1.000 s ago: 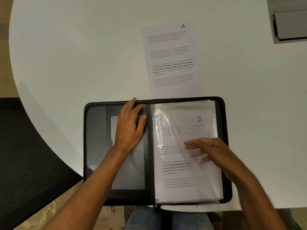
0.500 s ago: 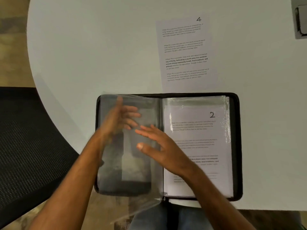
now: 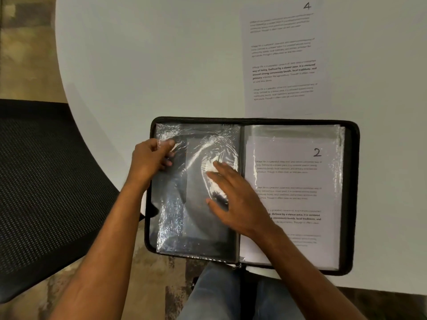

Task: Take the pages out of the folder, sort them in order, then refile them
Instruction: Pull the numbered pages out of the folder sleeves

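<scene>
A black zip folder (image 3: 353,181) lies open at the near edge of the white table (image 3: 161,65). An empty clear sleeve (image 3: 196,227) lies flat on its left half. My left hand (image 3: 150,158) pinches that sleeve's upper left edge. My right hand (image 3: 235,199) presses flat on the sleeve near the spine, fingers straight. On the right half, a page marked 2 (image 3: 298,181) sits inside another clear sleeve, with more sleeves stacked under it. A loose page marked 4 (image 3: 284,58) lies on the table just beyond the folder.
A black mesh chair (image 3: 46,192) stands to the left of the table. My knees in jeans (image 3: 219,294) show below the folder's near edge, which overhangs the table. Patterned floor shows at the far left.
The clear sleeve has been turned from the right half over to the left half. My right hand followed it across and now presses it down; my left hand took hold of its edge.
</scene>
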Demonstrator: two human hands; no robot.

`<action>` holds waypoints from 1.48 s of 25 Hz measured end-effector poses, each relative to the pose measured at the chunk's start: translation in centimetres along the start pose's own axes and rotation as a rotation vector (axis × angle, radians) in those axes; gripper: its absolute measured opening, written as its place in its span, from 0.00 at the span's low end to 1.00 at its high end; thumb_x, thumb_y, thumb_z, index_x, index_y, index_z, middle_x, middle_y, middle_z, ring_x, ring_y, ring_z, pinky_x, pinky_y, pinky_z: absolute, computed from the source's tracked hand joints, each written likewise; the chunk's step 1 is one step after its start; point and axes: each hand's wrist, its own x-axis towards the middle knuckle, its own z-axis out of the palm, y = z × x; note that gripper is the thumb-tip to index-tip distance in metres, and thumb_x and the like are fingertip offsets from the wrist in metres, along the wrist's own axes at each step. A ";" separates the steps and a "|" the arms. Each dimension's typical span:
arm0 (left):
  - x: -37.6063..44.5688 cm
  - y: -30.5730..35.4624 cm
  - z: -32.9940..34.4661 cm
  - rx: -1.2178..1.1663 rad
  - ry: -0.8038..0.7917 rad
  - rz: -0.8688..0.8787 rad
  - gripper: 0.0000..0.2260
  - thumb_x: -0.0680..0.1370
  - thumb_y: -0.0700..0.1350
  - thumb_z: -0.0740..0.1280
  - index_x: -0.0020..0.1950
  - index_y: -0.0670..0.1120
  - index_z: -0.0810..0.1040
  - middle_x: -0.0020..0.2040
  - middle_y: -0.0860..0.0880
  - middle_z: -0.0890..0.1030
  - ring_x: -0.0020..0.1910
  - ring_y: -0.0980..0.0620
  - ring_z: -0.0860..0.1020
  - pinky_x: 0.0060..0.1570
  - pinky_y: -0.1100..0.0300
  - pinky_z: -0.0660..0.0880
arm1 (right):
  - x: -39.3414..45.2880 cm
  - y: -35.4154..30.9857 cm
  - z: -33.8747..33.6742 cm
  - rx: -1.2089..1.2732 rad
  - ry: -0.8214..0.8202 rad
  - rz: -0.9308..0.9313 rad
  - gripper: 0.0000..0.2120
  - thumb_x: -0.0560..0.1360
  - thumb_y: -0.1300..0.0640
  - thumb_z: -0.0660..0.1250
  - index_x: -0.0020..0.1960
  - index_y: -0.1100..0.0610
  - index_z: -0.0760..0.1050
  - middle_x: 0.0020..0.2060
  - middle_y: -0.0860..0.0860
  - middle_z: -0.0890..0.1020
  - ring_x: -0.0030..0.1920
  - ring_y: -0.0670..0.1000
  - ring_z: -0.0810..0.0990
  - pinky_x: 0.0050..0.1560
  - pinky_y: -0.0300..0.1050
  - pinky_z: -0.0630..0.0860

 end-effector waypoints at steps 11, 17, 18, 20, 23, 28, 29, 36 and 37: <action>-1.9 1.7 6.6 0.573 0.259 0.461 0.16 0.80 0.46 0.70 0.68 0.46 0.74 0.66 0.43 0.72 0.67 0.42 0.70 0.66 0.46 0.69 | -2.6 11.2 -10.3 -0.268 0.509 0.395 0.35 0.82 0.48 0.66 0.83 0.57 0.56 0.83 0.54 0.56 0.83 0.56 0.51 0.81 0.60 0.55; -3.7 4.6 13.9 0.519 0.002 0.675 0.16 0.81 0.46 0.69 0.69 0.47 0.76 0.69 0.47 0.73 0.71 0.49 0.69 0.69 0.53 0.57 | -2.9 13.1 -10.5 -0.497 0.403 0.525 0.37 0.84 0.36 0.52 0.85 0.55 0.47 0.84 0.56 0.46 0.83 0.61 0.42 0.81 0.63 0.47; -3.6 5.0 14.6 0.511 -0.014 0.700 0.16 0.81 0.46 0.69 0.69 0.47 0.76 0.69 0.47 0.73 0.70 0.49 0.69 0.68 0.53 0.57 | -2.9 13.2 -10.3 -0.509 0.401 0.523 0.36 0.84 0.36 0.52 0.85 0.54 0.47 0.84 0.56 0.46 0.83 0.61 0.42 0.81 0.63 0.47; -3.5 5.9 15.8 0.522 -0.032 0.744 0.17 0.81 0.46 0.69 0.70 0.47 0.76 0.69 0.47 0.74 0.70 0.48 0.70 0.68 0.53 0.59 | -3.0 13.4 -10.1 -0.509 0.413 0.514 0.33 0.85 0.38 0.52 0.84 0.52 0.52 0.84 0.56 0.48 0.83 0.61 0.43 0.81 0.64 0.47; -2.9 6.8 16.9 0.585 -0.070 0.807 0.18 0.82 0.46 0.69 0.73 0.48 0.76 0.68 0.47 0.74 0.68 0.47 0.71 0.65 0.54 0.58 | -3.1 13.3 -10.4 -0.492 0.450 0.449 0.25 0.86 0.43 0.55 0.81 0.51 0.64 0.83 0.57 0.53 0.83 0.62 0.47 0.80 0.65 0.51; -1.8 7.8 17.3 0.593 -0.056 0.844 0.10 0.82 0.45 0.70 0.63 0.52 0.83 0.61 0.49 0.77 0.62 0.48 0.72 0.57 0.58 0.55 | -3.5 12.1 -10.9 -0.404 0.532 0.326 0.19 0.86 0.51 0.60 0.76 0.49 0.72 0.82 0.56 0.58 0.82 0.61 0.55 0.79 0.60 0.56; -1.7 8.0 17.3 0.576 -0.058 0.841 0.09 0.82 0.45 0.69 0.61 0.52 0.84 0.59 0.50 0.77 0.61 0.49 0.72 0.57 0.58 0.55 | -3.6 11.7 -11.0 -0.354 0.554 0.319 0.20 0.86 0.51 0.61 0.77 0.50 0.72 0.82 0.56 0.59 0.81 0.60 0.58 0.79 0.56 0.57; -1.3 8.6 16.3 0.500 -0.213 0.806 0.05 0.83 0.46 0.68 0.55 0.54 0.84 0.50 0.59 0.80 0.56 0.56 0.73 0.53 0.55 0.55 | -3.4 8.7 -12.3 0.261 0.709 0.521 0.32 0.81 0.55 0.69 0.81 0.53 0.60 0.72 0.49 0.72 0.68 0.32 0.68 0.63 0.22 0.65; -1.2 8.8 16.2 0.507 -0.233 0.808 0.06 0.83 0.46 0.68 0.55 0.55 0.84 0.50 0.59 0.80 0.56 0.57 0.73 0.52 0.55 0.54 | -3.4 8.7 -12.4 0.311 0.735 0.533 0.30 0.82 0.56 0.68 0.80 0.53 0.62 0.69 0.48 0.74 0.65 0.32 0.71 0.60 0.22 0.66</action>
